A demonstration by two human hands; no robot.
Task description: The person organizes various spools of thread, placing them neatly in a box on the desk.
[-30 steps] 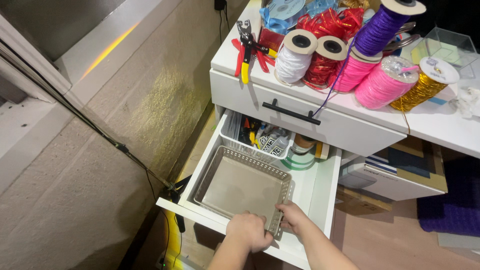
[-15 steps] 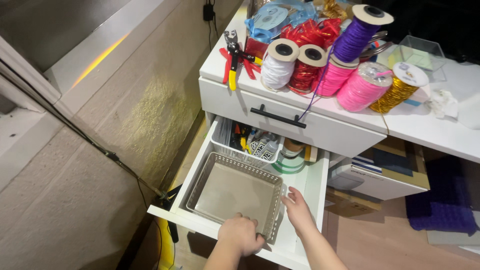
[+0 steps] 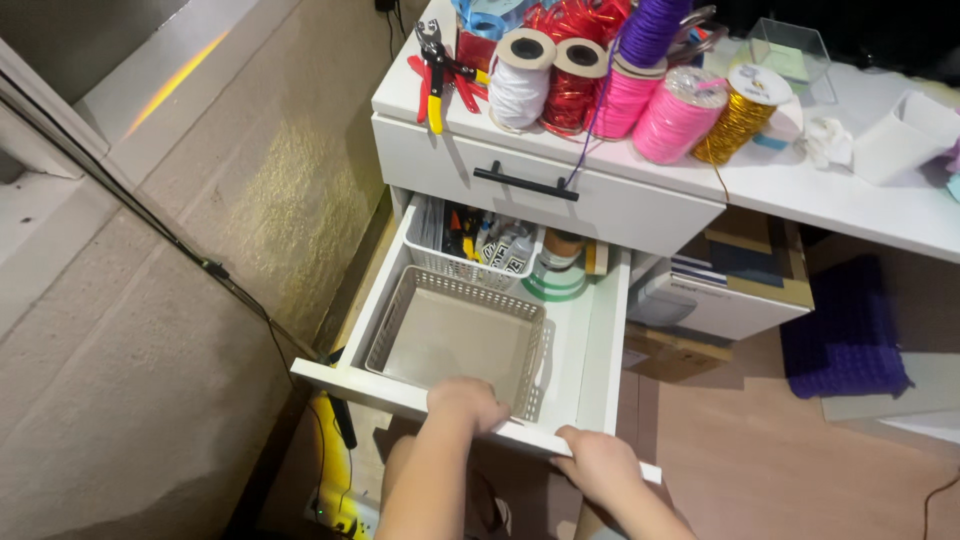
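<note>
- The white drawer (image 3: 600, 350) stands pulled well out from under the desk, and both hands are at its front edge.
- The left hand (image 3: 466, 402) rests on top of the front panel, fingers curled together over the rim, right beside the near wall of the grey basket (image 3: 455, 335).
- The right hand (image 3: 597, 466) grips the front panel further along towards the corner, fingers closed together and hooked on the edge (the thumb side is hidden, so I cannot tell how tightly).
- The grey basket sits in the front part of the drawer, upright, with nothing showing inside it.
- Behind it, touching or nearly so, a white basket (image 3: 470, 262) holds pens and small tools packed upright.
- Just beside that one, towards the back of the drawer, lies a roll of tape (image 3: 561, 250) over a green-and-white ring.
- Above, the upper drawer is shut, with a black handle (image 3: 526, 182) across its face.
- On the desk top (image 3: 880, 205) stand spools of ribbon in a row: white (image 3: 522, 63), red (image 3: 571, 84), pink (image 3: 680, 112) and gold (image 3: 738, 110).
- Red and yellow pliers (image 3: 436, 75) lie near the desk's corner.
- A black cable (image 3: 150, 215) runs along the beige wall.
</note>
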